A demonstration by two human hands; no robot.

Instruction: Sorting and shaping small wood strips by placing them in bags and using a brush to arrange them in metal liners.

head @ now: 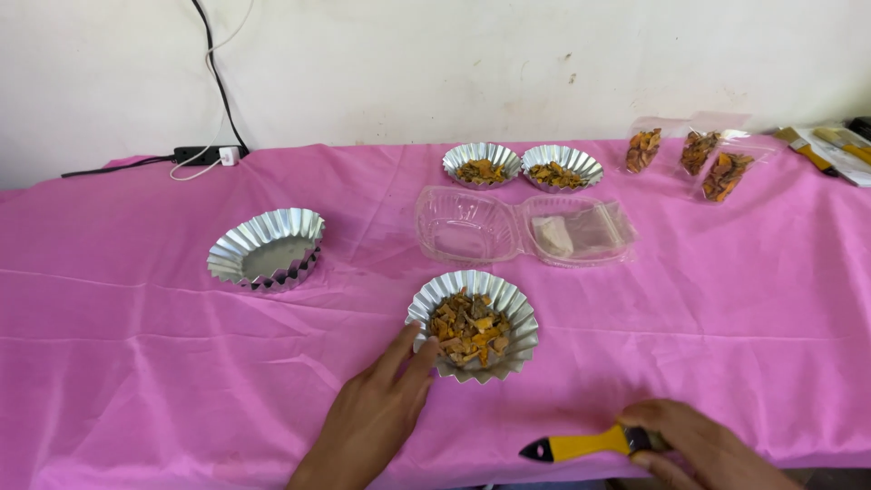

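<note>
Pink cloth (136, 363) covers a long table set against a plain white wall (435, 63), where a black power strip (201, 154) lies at the back left with its cables running up out of view.

Going left to right, an empty foil cup (266, 248) sits alone on the left, well apart from the rest. Near the middle, a foil cup of orange-brown pieces (473, 324) stands close to the front edge. Behind it lies an open clear plastic box (522, 227), and what pale thing rests in its right half is hard to make out. Farther back, two small filled foil cups (522, 166) stand just beside each other. At the right, three clear bags of orange chips (694, 154) lie close together, and yellow-handled tools (830, 145) are cut off by the frame's right edge.

The left hand (376, 417) reaches forward from the bottom edge, its wrist cut off, fingers spread loosely with the tips touching the near left rim of the filled cup. The right hand (699, 445), mostly out of frame at the bottom right, has its fingers curled around the dark end of a yellow tool with a black tip (581, 445), which lies pointing left along the table's front edge.
</note>
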